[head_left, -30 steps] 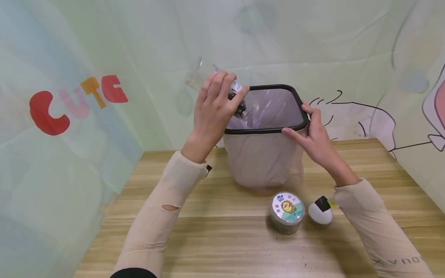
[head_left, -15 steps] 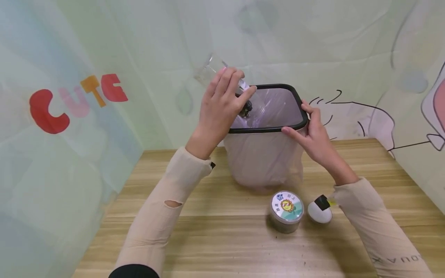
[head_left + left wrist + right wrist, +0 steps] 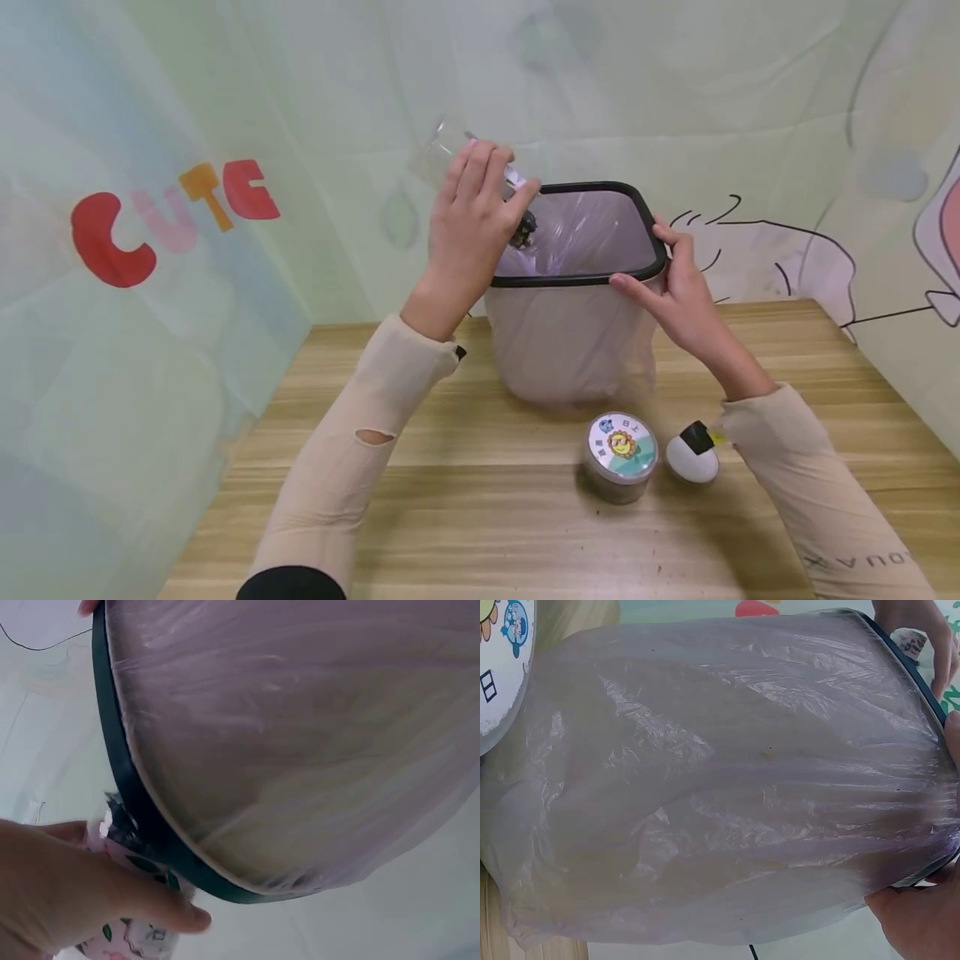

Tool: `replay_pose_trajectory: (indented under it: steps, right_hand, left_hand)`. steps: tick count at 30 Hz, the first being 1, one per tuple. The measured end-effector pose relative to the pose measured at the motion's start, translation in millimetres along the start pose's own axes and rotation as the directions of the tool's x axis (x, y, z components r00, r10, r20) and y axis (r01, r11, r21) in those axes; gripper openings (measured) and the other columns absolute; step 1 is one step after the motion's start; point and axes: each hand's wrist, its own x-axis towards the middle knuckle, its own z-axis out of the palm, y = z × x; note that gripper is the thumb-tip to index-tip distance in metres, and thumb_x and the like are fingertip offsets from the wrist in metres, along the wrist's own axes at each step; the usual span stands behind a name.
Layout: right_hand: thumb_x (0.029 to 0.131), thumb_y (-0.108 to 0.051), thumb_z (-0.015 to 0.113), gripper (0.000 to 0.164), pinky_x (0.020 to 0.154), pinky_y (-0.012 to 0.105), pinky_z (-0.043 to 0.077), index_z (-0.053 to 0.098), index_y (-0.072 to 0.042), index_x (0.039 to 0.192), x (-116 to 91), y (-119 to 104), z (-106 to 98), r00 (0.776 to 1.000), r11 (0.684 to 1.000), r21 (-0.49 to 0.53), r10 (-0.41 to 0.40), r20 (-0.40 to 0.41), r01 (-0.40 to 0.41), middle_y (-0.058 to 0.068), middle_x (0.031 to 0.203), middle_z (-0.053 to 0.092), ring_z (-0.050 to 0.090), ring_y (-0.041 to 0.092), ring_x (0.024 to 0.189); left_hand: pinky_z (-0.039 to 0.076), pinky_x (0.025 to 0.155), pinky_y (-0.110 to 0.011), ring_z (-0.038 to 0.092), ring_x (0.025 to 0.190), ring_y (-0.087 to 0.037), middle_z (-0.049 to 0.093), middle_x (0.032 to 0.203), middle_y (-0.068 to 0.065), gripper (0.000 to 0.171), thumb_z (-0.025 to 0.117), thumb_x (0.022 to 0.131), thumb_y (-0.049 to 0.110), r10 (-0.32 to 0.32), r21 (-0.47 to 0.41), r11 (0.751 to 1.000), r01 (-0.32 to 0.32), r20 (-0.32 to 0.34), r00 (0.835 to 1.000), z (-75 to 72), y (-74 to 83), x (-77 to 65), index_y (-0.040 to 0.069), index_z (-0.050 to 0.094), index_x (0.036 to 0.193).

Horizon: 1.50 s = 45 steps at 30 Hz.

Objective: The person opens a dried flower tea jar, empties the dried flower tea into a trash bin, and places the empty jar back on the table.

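My left hand [image 3: 472, 217] grips a clear jar [image 3: 444, 143] tilted over the left side of the bin. A pink floral label [image 3: 112, 941] shows on the jar in the left wrist view. Dark, crinkled stuff [image 3: 523, 230] sits at the jar's lower end, beside the bin's mouth. My right hand [image 3: 678, 296] holds the right side of the bin's black rim [image 3: 558, 281], thumb in front and fingers behind. A thin see-through purplish bag lines the bin [image 3: 570, 342] and hangs down over its outside. In the right wrist view, the bag [image 3: 705, 772] fills most of the picture.
On the wooden table [image 3: 465, 500], in front of the bin, stands a round tin [image 3: 621, 458] with a sunflower picture on its lid. A small white round thing [image 3: 692, 463] lies right of it, near my right sleeve. Dark specks dot the table. Printed cloth walls surround it.
My left hand with the jar has shifted right, then slightly back left, over the bin's edge. The right hand keeps its hold on the rim.
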Motion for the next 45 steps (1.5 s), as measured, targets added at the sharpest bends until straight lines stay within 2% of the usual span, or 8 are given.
replay_pose_trajectory:
  steps: [4,10,12,16,22,31,45]
  right_hand:
    - [0.092,-0.028,0.073,0.085,0.104,0.017,0.035,0.018,-0.003,0.152,-0.8,0.5,0.0,1.0,1.0,0.0,0.003,0.003,-0.003,0.0,0.165,0.012,0.04,0.027,0.138]
    - [0.092,-0.028,0.074,0.086,0.108,0.022,0.034,0.018,-0.003,0.152,-0.7,1.4,0.8,1.0,1.0,0.002,0.002,0.003,-0.002,0.002,0.166,0.011,0.038,0.028,0.14]
    - [0.092,-0.029,0.074,0.087,0.109,0.024,0.034,0.017,-0.003,0.152,-0.5,1.7,1.2,1.0,1.0,0.001,0.003,0.006,-0.003,0.003,0.166,0.01,0.037,0.028,0.14]
    - [0.092,-0.029,0.074,0.087,0.112,0.031,0.033,0.017,-0.003,0.152,-0.1,1.7,1.8,1.0,1.0,-0.001,0.006,0.011,-0.006,0.004,0.166,0.01,0.036,0.029,0.141]
    - [0.092,-0.029,0.074,0.088,0.115,0.04,0.03,0.017,-0.003,0.152,-0.5,0.7,2.0,1.0,1.0,-0.002,0.0,0.008,0.0,0.005,0.166,0.01,0.032,0.027,0.143]
    - [0.092,-0.028,0.074,0.088,0.112,0.03,0.033,0.016,-0.003,0.153,-0.9,1.8,2.3,1.0,1.0,0.007,-0.004,0.01,0.004,0.001,0.166,0.011,0.036,0.027,0.141]
    - [0.091,-0.03,0.074,0.088,0.116,0.04,0.029,0.017,-0.003,0.152,-0.2,-0.2,1.7,1.0,1.0,0.006,-0.002,0.007,0.002,0.003,0.166,0.01,0.03,0.026,0.145]
  left_hand:
    - [0.027,0.116,-0.035,0.05,0.115,-0.028,0.059,0.116,-0.01,0.047,0.044,0.099,-0.008,-0.025,0.033,0.999,0.025,-0.011,1.0,2.3,0.8,-1.7,0.027,0.075,0.105]
    - [0.029,0.115,-0.035,0.051,0.114,-0.027,0.06,0.114,-0.009,0.044,0.047,0.099,-0.006,-0.019,0.032,0.999,0.021,-0.071,0.997,5.1,0.4,-5.4,0.027,0.076,0.102]
    - [0.031,0.114,-0.036,0.052,0.114,-0.027,0.06,0.115,-0.01,0.041,0.049,0.1,-0.004,0.0,0.02,1.0,0.002,-0.083,0.997,4.5,0.5,-6.4,0.027,0.077,0.103]
    - [0.029,0.115,-0.037,0.05,0.116,-0.028,0.059,0.117,-0.01,0.042,0.05,0.099,-0.005,0.004,-0.019,1.0,-0.005,-0.048,0.999,1.6,-0.1,-5.6,0.027,0.076,0.106]
    - [0.029,0.115,-0.037,0.049,0.117,-0.028,0.059,0.118,-0.009,0.051,0.044,0.098,-0.011,-0.006,-0.014,1.0,0.005,-0.031,1.0,0.2,-1.8,-3.4,0.029,0.075,0.107]
    - [0.028,0.116,-0.037,0.049,0.118,-0.028,0.059,0.119,-0.01,0.047,0.046,0.098,-0.008,0.015,-0.026,1.0,-0.016,-0.053,0.999,1.0,-5.2,-6.8,0.027,0.075,0.109]
    - [0.026,0.117,-0.036,0.051,0.118,-0.028,0.06,0.119,-0.01,0.039,0.048,0.1,-0.004,0.099,-0.011,0.995,-0.102,-0.132,0.986,-1.0,-3.4,-3.9,0.022,0.074,0.109]
